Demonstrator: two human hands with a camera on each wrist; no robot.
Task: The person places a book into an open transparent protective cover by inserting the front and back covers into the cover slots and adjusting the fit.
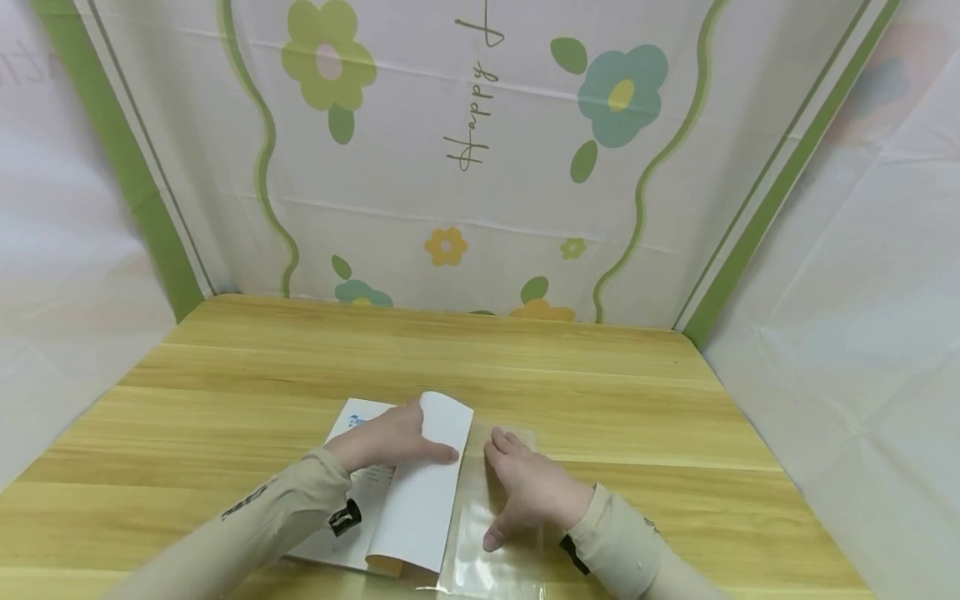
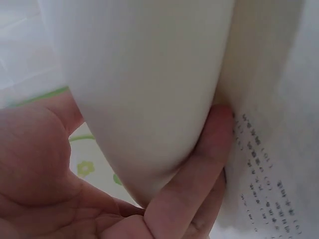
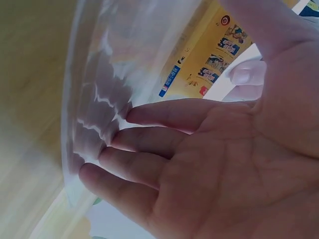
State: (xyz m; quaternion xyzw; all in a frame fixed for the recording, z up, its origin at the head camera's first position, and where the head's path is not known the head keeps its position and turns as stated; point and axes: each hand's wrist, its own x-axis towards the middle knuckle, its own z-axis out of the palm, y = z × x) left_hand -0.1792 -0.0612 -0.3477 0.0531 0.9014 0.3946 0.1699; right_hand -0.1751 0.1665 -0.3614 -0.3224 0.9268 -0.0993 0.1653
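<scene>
A book lies at the table's front, its first page (image 1: 330, 542) bearing small print. Its white-lined cover (image 1: 431, 500) stands lifted and curved to the right. My left hand (image 1: 397, 435) holds this cover, thumb across the white face. In the left wrist view the fingers (image 2: 184, 194) reach between the curved cover and the printed page. The cover's yellow outer side (image 3: 214, 55) shows in the right wrist view. To the right of the book, a clear plastic book sleeve (image 1: 480, 575) lies on the table. My right hand (image 1: 528, 485) rests on it, fingers extended and thumb apart.
The wood-grain table (image 1: 600, 383) stretches behind and to both sides of the hands. A flower-printed cloth (image 1: 420, 183) hangs along its back edge, and pale cloths (image 1: 847, 333) enclose the sides.
</scene>
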